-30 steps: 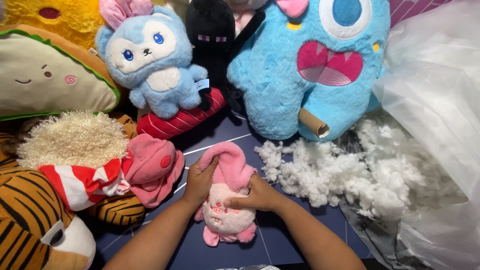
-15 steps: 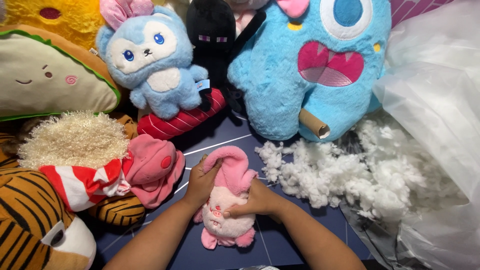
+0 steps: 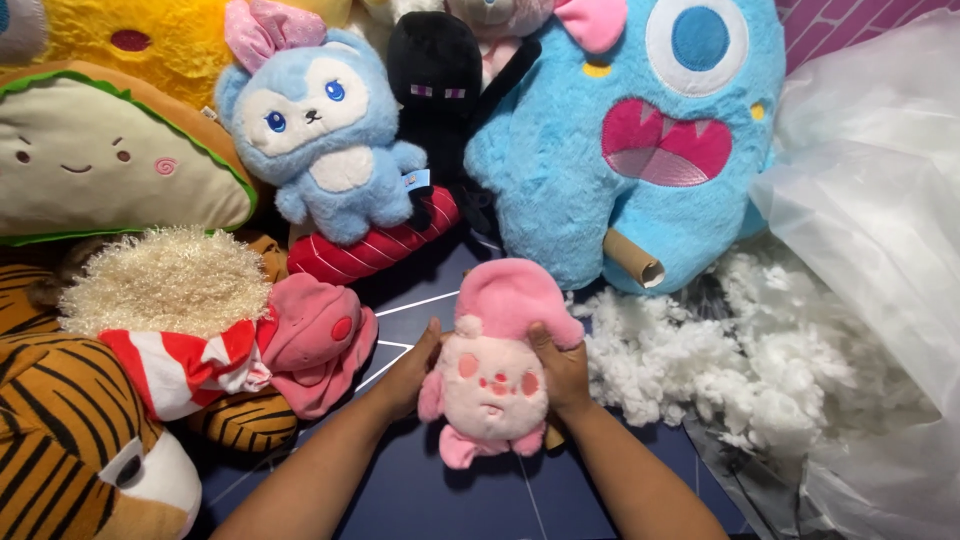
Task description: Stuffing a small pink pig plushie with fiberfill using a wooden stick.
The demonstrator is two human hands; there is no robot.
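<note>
A small pink plush toy (image 3: 495,370) with a cream face and a pink hood lies face up on the dark blue mat (image 3: 440,495). My left hand (image 3: 408,372) grips its left side and my right hand (image 3: 562,368) grips its right side, so it is held between both. A heap of loose white stuffing (image 3: 700,350) lies just right of my right hand.
Plush toys ring the mat: a big blue one-eyed monster (image 3: 640,140), a blue fox-like toy (image 3: 325,130), a black figure (image 3: 435,90), a pink toy with a striped scarf (image 3: 300,340), a tiger (image 3: 70,440). A clear plastic bag (image 3: 880,200) lies at right. A cardboard tube (image 3: 632,258) leans on the monster.
Both hands have shifted from on top of the pink plush to its two sides, and the toy's face now shows.
</note>
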